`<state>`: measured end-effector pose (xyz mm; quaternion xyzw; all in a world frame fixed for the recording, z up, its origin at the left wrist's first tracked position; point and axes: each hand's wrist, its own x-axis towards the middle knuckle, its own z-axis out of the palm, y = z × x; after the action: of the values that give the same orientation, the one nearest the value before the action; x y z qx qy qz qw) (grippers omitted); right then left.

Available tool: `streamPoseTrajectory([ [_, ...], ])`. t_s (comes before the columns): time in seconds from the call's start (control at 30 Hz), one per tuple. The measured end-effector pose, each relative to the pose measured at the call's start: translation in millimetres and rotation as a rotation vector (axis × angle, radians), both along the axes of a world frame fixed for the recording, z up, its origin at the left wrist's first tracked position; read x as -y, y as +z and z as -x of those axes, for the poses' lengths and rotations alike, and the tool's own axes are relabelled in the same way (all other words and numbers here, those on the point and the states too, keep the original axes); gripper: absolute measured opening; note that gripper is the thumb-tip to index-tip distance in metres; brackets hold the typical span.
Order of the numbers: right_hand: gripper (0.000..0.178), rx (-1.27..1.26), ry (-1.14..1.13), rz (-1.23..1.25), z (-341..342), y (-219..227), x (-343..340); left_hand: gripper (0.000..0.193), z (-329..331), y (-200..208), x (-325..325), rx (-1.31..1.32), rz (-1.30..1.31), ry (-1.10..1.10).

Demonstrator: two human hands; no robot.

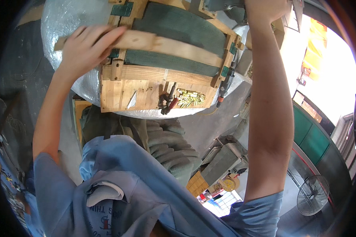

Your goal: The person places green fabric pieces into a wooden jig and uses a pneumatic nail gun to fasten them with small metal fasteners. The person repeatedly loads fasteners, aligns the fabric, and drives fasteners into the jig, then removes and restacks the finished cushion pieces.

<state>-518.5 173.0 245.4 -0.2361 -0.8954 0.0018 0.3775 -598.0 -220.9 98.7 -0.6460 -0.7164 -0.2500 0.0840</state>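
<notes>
My left hand (85, 49) is closed round one end of a pale wooden slat (178, 48), which lies slanting across a wooden frame (158, 73) and is blurred by motion. Under the slat, dark green webbing or cloth (178, 23) fills the frame. At the top edge my right hand (267, 10) is closed on a grey metal tool (225, 4); its fingers are partly cut off by the picture's edge, and the tool's exact kind does not show.
On the frame's near wooden board (114, 94) lie a heap of brass-coloured fasteners (190, 98), a dark tool with a red grip (169, 100) and a white scrap (132, 99). Clear plastic wrap (73, 15) covers the round support. A black-and-orange driver (224, 87) hangs at its right. A fan (312, 194) stands lower right.
</notes>
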Motion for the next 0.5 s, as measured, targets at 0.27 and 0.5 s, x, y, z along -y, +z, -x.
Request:
streamPoseTrajectory([
  [0.27, 0.029, 0.041, 0.007, 0.007, 1, 1, 4, 0.042, -27, 54, -172, 0.071, 0.050, -0.079],
  [0.5, 0.029, 0.022, 0.048, -0.067, -3, 2, -2, 0.032, -34, 45, -199, 0.158, 0.220, -0.068],
])
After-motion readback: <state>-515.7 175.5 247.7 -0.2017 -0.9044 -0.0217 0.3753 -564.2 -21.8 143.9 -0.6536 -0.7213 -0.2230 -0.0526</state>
